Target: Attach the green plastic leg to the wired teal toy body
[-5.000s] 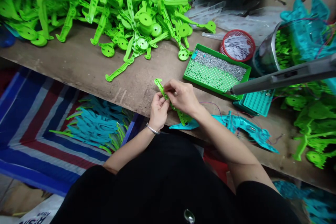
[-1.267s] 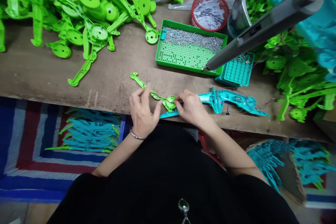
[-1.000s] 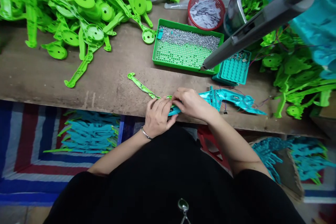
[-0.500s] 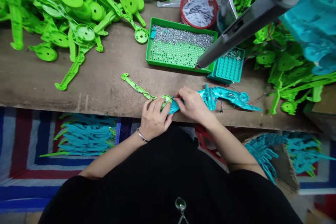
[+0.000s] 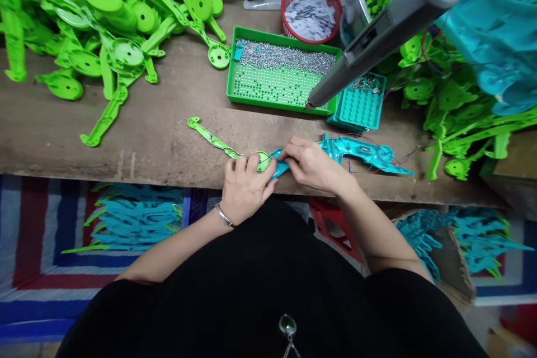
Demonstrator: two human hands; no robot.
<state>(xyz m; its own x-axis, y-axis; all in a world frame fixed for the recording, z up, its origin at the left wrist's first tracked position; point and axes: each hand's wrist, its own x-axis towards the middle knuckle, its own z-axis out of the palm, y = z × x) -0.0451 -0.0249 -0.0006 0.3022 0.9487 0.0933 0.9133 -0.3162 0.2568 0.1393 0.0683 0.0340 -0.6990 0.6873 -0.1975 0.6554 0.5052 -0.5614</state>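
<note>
Two hands at bench edge, left hand (image 5: 243,187) pinching green part (image 5: 218,142), right hand (image 5: 312,165) pinching teal part (image 5: 356,151)

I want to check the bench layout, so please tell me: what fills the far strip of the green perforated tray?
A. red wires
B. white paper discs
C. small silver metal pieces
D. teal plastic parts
C: the far strip of the green perforated tray is covered by a band of small silver metal pieces; the white pieces lie in the red basket behind it.

Both hands (image 5: 245,187) press green part (image 5: 212,138) onto teal part (image 5: 356,151).
</note>
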